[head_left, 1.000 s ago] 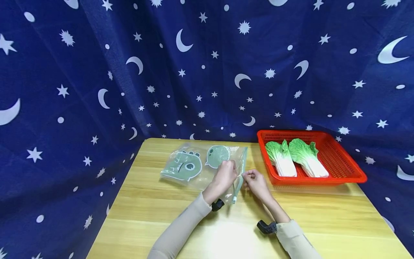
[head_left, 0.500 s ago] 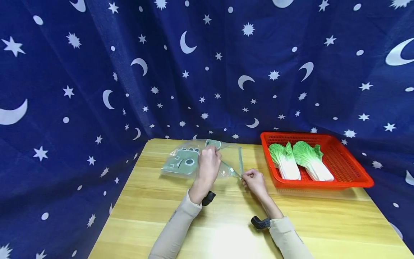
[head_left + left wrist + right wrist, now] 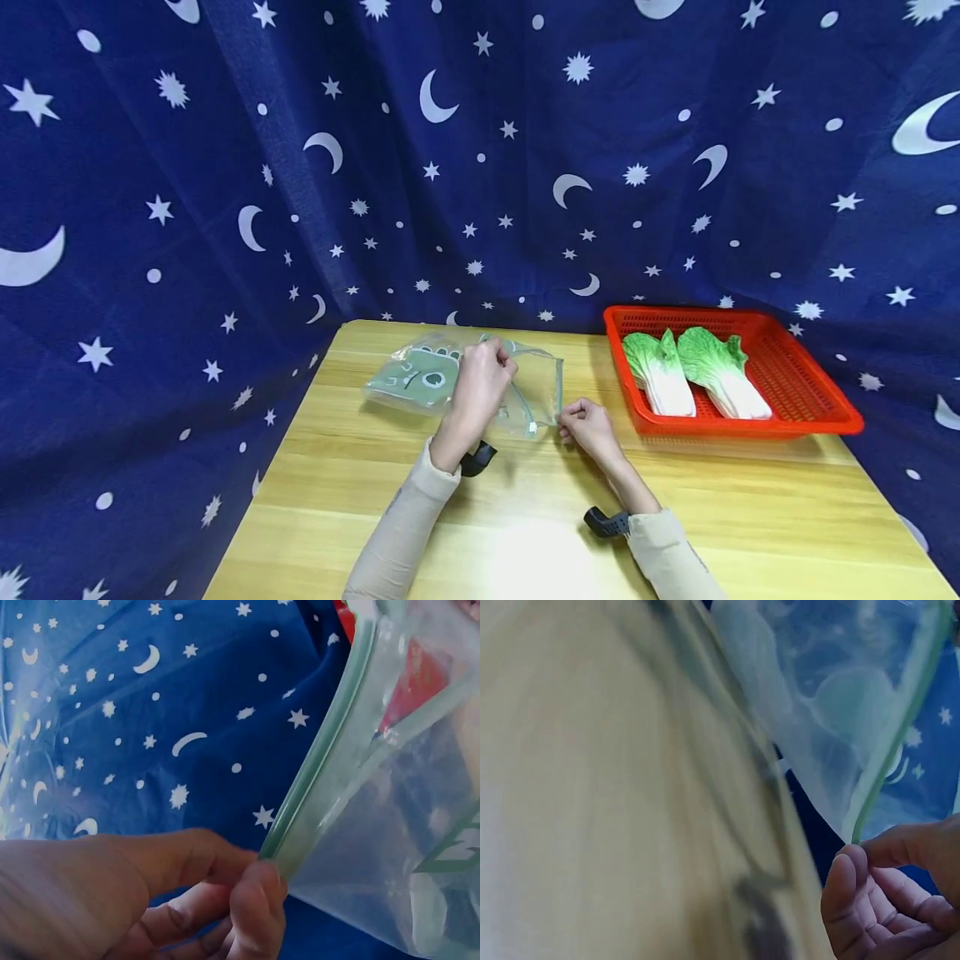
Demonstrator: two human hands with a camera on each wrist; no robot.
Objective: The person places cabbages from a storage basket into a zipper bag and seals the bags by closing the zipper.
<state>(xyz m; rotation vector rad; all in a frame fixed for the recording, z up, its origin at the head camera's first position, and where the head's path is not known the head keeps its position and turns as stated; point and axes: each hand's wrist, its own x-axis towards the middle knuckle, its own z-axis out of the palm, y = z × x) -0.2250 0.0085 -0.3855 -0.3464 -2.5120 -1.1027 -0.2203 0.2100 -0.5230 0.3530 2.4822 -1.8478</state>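
A clear zip bag [image 3: 420,379] with green cartoon prints lies on the table, its mouth facing right. My left hand [image 3: 480,379] pinches one green-edged rim of it and holds that rim up and to the left; the left wrist view shows thumb and fingertips on the end of the green strip [image 3: 319,754]. At the near right corner my right hand [image 3: 588,427] pinches the other rim, whose green strip [image 3: 904,727] runs away from the fingertips in the right wrist view. Between the two rims the mouth gapes. A white slider [image 3: 532,428] sits near the front corner.
To the right stands a red plastic basket [image 3: 806,392] holding two Chinese cabbages, one on the left [image 3: 666,379] and one beside it [image 3: 723,375]. The wooden table [image 3: 360,492] meets a blue curtain [image 3: 360,167] with moons and stars at the back.
My left hand has moved left with the near rim, parting it from the rim under my right hand. The right hand has barely moved. The head view has shifted slightly.
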